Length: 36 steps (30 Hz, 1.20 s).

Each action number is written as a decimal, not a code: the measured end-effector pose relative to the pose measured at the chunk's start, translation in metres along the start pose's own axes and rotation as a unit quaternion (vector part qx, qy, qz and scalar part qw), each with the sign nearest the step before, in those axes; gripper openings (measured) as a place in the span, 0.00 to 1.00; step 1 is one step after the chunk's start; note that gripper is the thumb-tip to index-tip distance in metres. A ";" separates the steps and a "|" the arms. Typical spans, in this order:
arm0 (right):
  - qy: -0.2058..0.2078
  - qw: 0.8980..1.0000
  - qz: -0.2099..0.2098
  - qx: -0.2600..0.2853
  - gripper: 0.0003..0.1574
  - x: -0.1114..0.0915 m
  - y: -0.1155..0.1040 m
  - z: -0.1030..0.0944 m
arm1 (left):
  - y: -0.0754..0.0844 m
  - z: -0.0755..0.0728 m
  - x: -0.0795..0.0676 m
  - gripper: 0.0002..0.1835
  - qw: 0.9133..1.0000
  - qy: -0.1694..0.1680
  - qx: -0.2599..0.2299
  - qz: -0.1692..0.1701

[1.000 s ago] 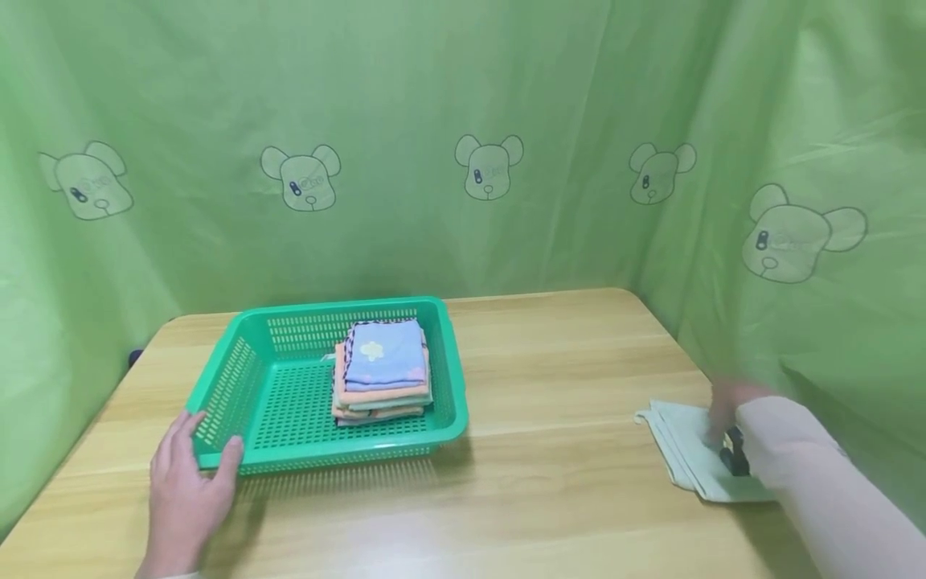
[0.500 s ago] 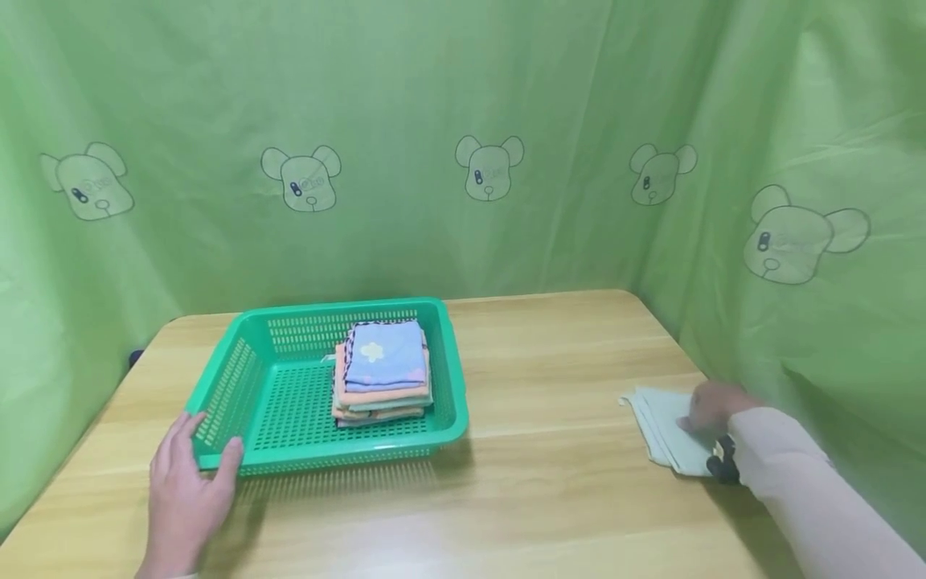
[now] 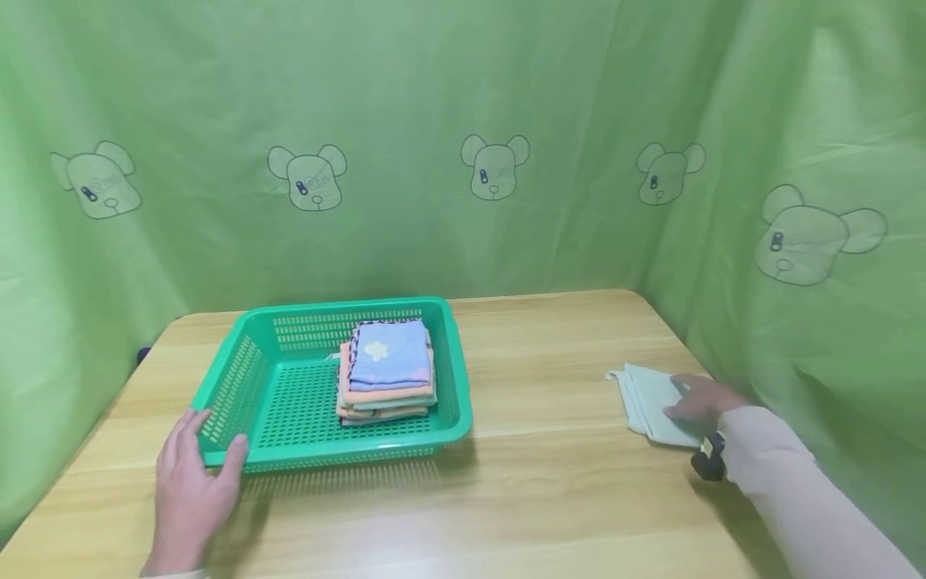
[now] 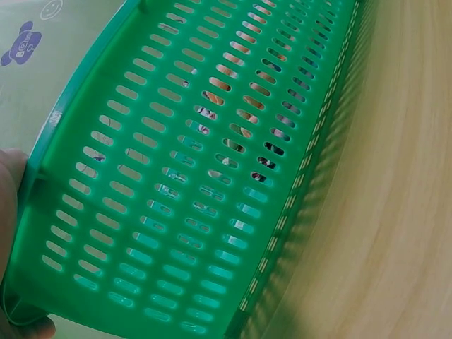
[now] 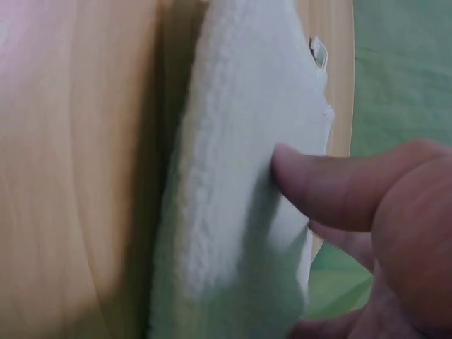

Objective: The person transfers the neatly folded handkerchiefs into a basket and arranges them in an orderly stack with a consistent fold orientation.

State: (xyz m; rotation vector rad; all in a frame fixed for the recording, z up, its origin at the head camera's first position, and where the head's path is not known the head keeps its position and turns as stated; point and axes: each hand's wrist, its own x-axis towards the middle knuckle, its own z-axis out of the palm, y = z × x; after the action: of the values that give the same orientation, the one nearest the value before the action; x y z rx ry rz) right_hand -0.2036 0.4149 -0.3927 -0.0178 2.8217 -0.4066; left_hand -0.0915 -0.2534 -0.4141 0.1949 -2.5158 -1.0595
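My left hand (image 3: pixel 194 494) holds the near-left corner of a green plastic basket (image 3: pixel 340 450), its fingers at the left rim and thumb at the front. In the left wrist view, parts of that hand show at the corner of the slotted basket wall (image 4: pixel 176 92). Inside the basket's right half sits a stack of folded towels (image 3: pixel 387 366), a blue one with a flower on top. At the right, my right hand (image 3: pixel 705 400) grips a folded pale green towel (image 3: pixel 651 402). The right wrist view shows its thumb (image 5: pixel 325 187) on the towel's face, other fingers partly hidden behind it.
The light wooden table (image 3: pixel 550 482) stretches between the basket and the pale green towel. A green curtain (image 3: pixel 405 233) with bear drawings surrounds the back and sides. A dark wrist strap (image 3: pixel 710 457) sits at the right sleeve.
My right hand and the pale green towel have moved left and toward the back of the table. The left hand keeps its place at the basket corner.
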 end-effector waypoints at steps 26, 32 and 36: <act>0.065 0.979 0.002 0.195 0.36 0.005 -0.004 0.004 | 0.001 0.002 0.000 0.35 1.000 0.012 -0.004 -0.007; 0.067 0.966 -0.001 0.250 0.42 0.010 -0.016 0.001 | 0.001 0.001 0.000 0.34 1.000 0.015 -0.002 -0.005; 0.084 0.963 -0.016 0.256 0.39 0.010 -0.026 -0.001 | 0.001 0.001 0.000 0.34 1.000 0.015 -0.003 -0.005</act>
State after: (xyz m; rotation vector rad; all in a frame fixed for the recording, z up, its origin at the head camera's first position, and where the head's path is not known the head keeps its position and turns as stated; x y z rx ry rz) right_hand -0.2139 0.3899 -0.3876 0.0839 2.7868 -1.1808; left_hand -0.0915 -0.2523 -0.4142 0.2216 -2.4875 -1.0594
